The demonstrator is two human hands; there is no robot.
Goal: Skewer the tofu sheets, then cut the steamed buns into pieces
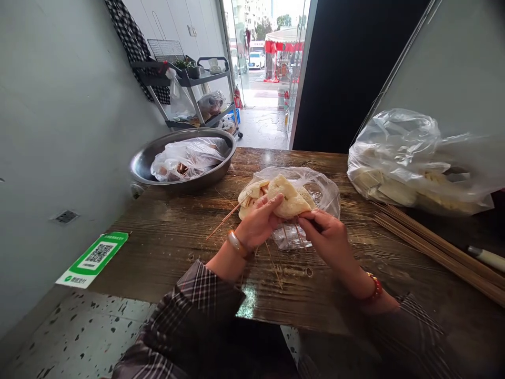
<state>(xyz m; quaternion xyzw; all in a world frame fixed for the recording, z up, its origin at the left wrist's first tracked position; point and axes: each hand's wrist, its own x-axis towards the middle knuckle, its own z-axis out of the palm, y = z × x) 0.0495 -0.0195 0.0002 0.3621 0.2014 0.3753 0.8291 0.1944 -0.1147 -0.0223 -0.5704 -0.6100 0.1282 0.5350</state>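
Note:
My left hand [258,223] is closed around a pale, soft, folded flat piece [288,197] that looks like flatbread or tofu skin; I cannot tell which. The thumb presses its near face, which shows small slits. My right hand [327,229] pinches the lower right corner of that piece; whether a skewer is also between these fingertips is hidden. Behind and left of the left hand are more pale pieces [246,202] with thin wooden skewers [226,217] sticking out. They lie on a clear plastic bag [327,192] spread on the table.
The dark wooden table [189,221] bears a metal basin [136,166] with a plastic bag inside, at the far left. On the right are a plastic bag of pale pieces [398,184], a bundle of long skewers [434,239] and a pale handle [489,258]. A green QR card [92,258] sits front left.

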